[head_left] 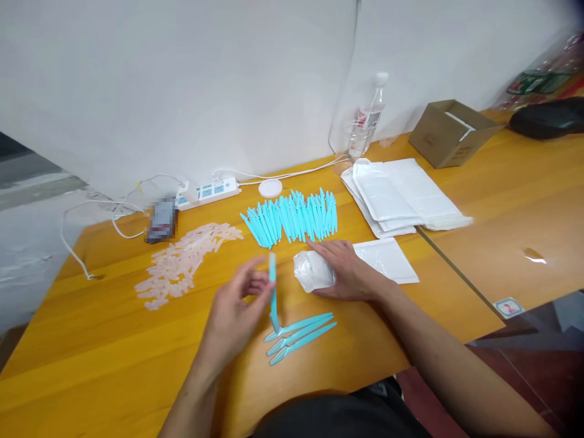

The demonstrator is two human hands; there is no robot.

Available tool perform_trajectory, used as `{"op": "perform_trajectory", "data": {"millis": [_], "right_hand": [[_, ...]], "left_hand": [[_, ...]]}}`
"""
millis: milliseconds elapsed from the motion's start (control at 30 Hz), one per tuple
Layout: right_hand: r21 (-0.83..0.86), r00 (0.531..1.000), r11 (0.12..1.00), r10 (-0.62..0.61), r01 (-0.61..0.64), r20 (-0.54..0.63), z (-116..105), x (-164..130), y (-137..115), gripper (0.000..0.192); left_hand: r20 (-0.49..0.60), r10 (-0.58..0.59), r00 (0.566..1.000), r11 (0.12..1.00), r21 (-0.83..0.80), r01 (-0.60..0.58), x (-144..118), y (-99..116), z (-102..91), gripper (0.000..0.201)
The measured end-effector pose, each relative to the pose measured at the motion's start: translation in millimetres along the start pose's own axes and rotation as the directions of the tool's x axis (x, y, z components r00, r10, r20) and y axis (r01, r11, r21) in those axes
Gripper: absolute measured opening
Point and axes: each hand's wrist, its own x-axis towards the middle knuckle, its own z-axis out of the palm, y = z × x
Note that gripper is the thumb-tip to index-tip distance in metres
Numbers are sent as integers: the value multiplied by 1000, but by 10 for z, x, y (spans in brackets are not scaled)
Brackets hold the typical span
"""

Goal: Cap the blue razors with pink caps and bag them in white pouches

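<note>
Head view: left fingers (258, 286) pinch upright teal stick (272, 292); right fingers (326, 249) rest open on white pouch (310, 271).

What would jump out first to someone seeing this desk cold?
Probably the fan of turquoise plastic sticks at the middle back of the wooden table, with a heap of clear plastic caps to its left. Nearer, the left hand holds one turquoise stick upright above three finished ones, while the right hand rests on a crumpled white bag.

A small sticker (509, 307) at the table's edge — seemingly "2" — nothing else legible.
</note>
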Motion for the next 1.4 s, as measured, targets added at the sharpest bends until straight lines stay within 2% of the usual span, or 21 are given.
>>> {"op": "perform_trajectory", "data": {"millis": [67,100,200,300,400,467,533,600,700,800,833,900,967,1033,1133,1233,1300,1367,1400], "right_hand": [[9,1000,1000,0,0,-10,7,5,-14,101],[16,1000,1000,-2,3,-11,11,9,-24,102],[33,1000,999,-18,19,-16,30,21,-48,102],[47,999,998,-34,34,-21,46,26,-57,102],[59,1000,998,-20,21,-24,48,30,-65,104],[67,1000,998,-19,20,-23,44,38,-81,105],[71,999,997,-36,37,-14,39,49,-103,104],[72,998,996,-59,60,-15,34,58,-123,101],[78,997,994,-70,71,-23,29,58,-133,101],[81,998,995,-58,58,-4,32,53,-118,105],[78,998,995,-55,54,7,34,52,-112,106],[69,998,996,-50,49,26,39,55,-103,108],[62,998,997,-43,41,36,40,58,-102,107],[62,999,998,-35,33,37,34,61,-108,106],[69,999,997,-27,25,30,22,59,-116,107],[71,999,997,-23,21,24,19,55,-112,107],[71,999,997,-20,18,26,26,53,-105,108],[72,999,997,-17,14,31,36,53,-99,109],[73,999,997,-16,14,32,41,54,-97,109]], "left_hand": [[-207,-110,972,972,-227,62,57,-74,-63,43],[-261,-166,951,947,-313,79,91,-115,-58,50],[-334,-299,894,877,-466,119,182,-237,49,53],[-340,-375,863,842,-513,164,212,-333,178,48],[-220,-435,873,821,-495,284,188,-375,306,40],[-124,-398,909,858,-402,320,177,-364,425,33],[-37,-249,968,949,-207,236,190,-323,562,23],[64,-69,996,997,37,66,219,-267,667,21],[170,69,983,961,255,-111,207,-183,663,28],[105,62,993,934,343,-95,49,-115,505,20],[115,41,993,922,379,-81,-23,-96,453,19],[247,-2,969,892,438,-109,-156,-64,396,15],[379,-39,924,859,485,-162,-236,-43,410,12],[417,-59,907,840,512,-181,-257,-31,458,13],[390,-29,920,873,459,-167,-236,-19,472,13],[332,45,942,939,309,-153,-220,5,319,12],[183,53,982,978,187,-88,-198,23,150,8],[-54,-6,999,1000,12,7,-149,26,-10,29],[-172,-57,983,995,-87,42,-114,16,-71,44]]}}
